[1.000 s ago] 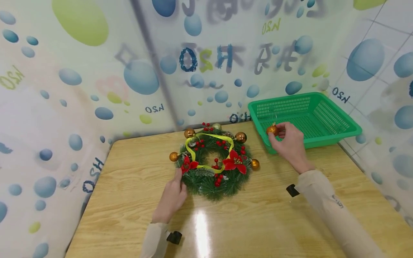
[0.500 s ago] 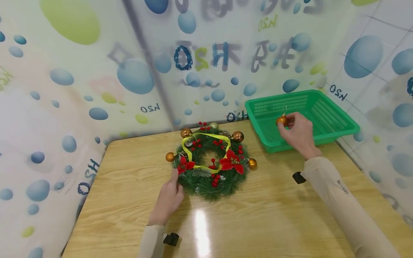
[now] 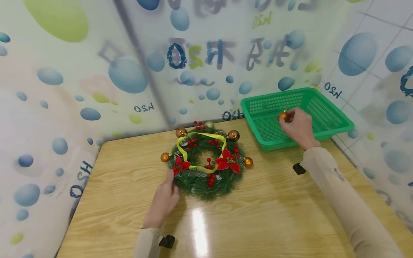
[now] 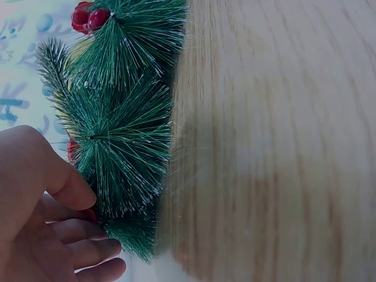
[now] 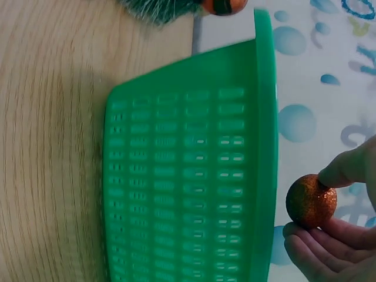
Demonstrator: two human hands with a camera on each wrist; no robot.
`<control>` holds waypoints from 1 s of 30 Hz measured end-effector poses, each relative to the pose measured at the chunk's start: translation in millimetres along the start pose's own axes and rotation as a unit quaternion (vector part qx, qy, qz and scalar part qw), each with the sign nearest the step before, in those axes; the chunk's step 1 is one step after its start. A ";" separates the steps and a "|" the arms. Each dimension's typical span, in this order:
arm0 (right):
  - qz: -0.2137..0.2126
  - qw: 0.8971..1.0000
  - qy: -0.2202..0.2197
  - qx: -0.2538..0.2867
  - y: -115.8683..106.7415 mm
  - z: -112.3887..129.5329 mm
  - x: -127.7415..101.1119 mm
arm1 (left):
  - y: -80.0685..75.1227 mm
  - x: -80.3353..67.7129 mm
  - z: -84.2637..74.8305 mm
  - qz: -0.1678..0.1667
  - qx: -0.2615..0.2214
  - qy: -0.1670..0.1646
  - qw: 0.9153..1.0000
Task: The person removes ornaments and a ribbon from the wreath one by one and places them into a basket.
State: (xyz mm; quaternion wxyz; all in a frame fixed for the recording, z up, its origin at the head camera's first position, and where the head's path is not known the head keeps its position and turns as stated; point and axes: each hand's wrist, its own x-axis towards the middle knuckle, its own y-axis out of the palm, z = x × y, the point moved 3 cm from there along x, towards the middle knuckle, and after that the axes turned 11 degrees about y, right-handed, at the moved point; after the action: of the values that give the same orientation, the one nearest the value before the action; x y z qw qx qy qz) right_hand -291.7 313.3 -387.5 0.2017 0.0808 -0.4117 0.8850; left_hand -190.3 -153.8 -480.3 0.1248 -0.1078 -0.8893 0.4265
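Note:
A green Christmas wreath (image 3: pixel 206 188) lies on the table, dressed with red poinsettias (image 3: pixel 228 161), red berries, a yellow ribbon (image 3: pixel 184 152) and several baubles round its edge. At its left side my left hand (image 3: pixel 162 199) pinches the wreath near the smaller red flower (image 3: pixel 180 165); in the left wrist view the thumb and fingertips (image 4: pixel 82 197) meet at a red petal, partly hidden by needles. My right hand (image 3: pixel 300 125) holds an orange glitter bauble (image 3: pixel 283 116) between thumb and fingers, above the green basket (image 3: pixel 277 144). A thin hanging loop rises from the bauble.
The slatted plastic basket stands at the table's back right, close to the patterned wall covering (image 3: pixel 213 64). The wooden table (image 3: pixel 251 215) extends in front of the wreath. A black wrist camera (image 3: pixel 299 168) sits at the right cuff, another (image 3: pixel 167 241) at the left.
My right hand has carried the bauble from the basket's front left edge to farther over the basket. The left hand stays at the wreath; the head view has shifted slightly.

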 end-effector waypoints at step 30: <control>0.043 0.996 0.064 -0.051 -1.4 -45.8 36.4 | -2.4 -0.1 -0.6 -0.009 -0.002 0.013 1.000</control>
State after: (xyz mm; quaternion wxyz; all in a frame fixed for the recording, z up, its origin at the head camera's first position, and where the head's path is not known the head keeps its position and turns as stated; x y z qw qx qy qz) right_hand -323.1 359.5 -404.9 0.1937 -0.0041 -0.4456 0.8740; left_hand -190.3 -154.9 -478.0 0.1401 -0.1053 -0.8893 0.4225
